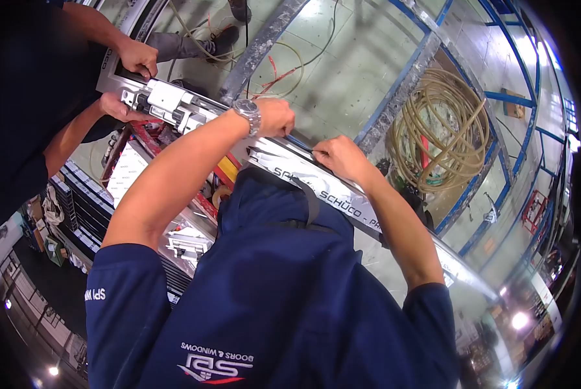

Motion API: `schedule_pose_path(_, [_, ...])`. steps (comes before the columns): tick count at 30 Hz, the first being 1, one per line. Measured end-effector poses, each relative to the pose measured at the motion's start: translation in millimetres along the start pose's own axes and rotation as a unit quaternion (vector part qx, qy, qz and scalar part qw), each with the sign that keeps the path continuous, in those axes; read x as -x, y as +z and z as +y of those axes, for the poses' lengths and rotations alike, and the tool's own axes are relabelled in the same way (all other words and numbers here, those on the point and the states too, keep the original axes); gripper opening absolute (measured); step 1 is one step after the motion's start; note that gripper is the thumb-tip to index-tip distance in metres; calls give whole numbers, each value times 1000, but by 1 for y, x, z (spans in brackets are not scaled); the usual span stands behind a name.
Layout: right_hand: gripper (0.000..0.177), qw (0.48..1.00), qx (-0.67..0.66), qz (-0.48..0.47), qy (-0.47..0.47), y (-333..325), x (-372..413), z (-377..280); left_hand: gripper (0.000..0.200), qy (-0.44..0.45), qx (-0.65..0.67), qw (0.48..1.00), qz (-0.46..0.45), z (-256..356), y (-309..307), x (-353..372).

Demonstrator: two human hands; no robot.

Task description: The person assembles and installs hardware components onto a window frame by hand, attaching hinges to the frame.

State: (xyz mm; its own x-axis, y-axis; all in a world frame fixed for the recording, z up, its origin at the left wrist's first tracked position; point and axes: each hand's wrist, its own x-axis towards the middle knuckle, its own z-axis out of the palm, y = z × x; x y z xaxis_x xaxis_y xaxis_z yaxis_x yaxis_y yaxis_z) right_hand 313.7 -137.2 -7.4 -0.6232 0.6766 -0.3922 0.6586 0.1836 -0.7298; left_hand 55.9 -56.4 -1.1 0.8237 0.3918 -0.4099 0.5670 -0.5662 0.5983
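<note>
A long profile (342, 194) wrapped in white film printed "SCHÜCO" runs diagonally in front of my body. My left hand (274, 118), a watch on its wrist, is closed with its fingertips down at the profile's far edge. Lower right along the same edge, my right hand (342, 157) is also closed, thumb and finger pinched together. A thin dark strip (298, 144) follows the edge between both hands. Whatever either hand pinches is hidden by the fingers. White hardware blocks (170, 97) sit at the profile's left end.
Another person's hand (138, 58) and second hand (117, 106) are at the hardware end. A coiled hose (436, 129) lies beyond the profile, among blue frame bars (394, 97). Cables (297, 68) trail over the floor. Red trays with tools (203, 201) stand left of me.
</note>
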Motion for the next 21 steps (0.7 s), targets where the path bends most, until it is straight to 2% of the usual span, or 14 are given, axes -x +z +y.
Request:
schedule_pose_path(2, [23, 1000, -14, -10, 13, -4, 1, 1, 15, -34, 16, 999, -9, 1, -5, 3])
schedule_pose_path(11, [26, 999, 19, 27, -4, 12, -50, -21, 12, -22, -38, 998, -33, 5, -9, -3])
schedule_pose_path(14, [25, 997, -64, 39, 11, 16, -60, -17, 12, -24, -30, 998, -42, 0, -12, -1])
schedule_pose_path(17, [23, 996, -65, 51, -22, 18, -59, -18, 12, -2, 5, 1000, -10, -14, -7, 3])
schedule_pose_path(18, [23, 997, -55, 36, -36, 25, -63, -15, 11, -9, 34, 999, -17, -19, -5, 4])
schedule_pose_path(19, [24, 998, -39, 26, -42, 28, -69, -13, 12, -28, -10, 998, -53, -16, -10, 5])
schedule_pose_path(20, [27, 999, -33, 13, -28, 24, -68, -23, 17, -30, -6, 998, -51, -19, -8, 8])
schedule_pose_path(21, [25, 997, -18, 66, -29, 33, -70, -22, 20, -51, -23, 997, -60, -20, -5, 7])
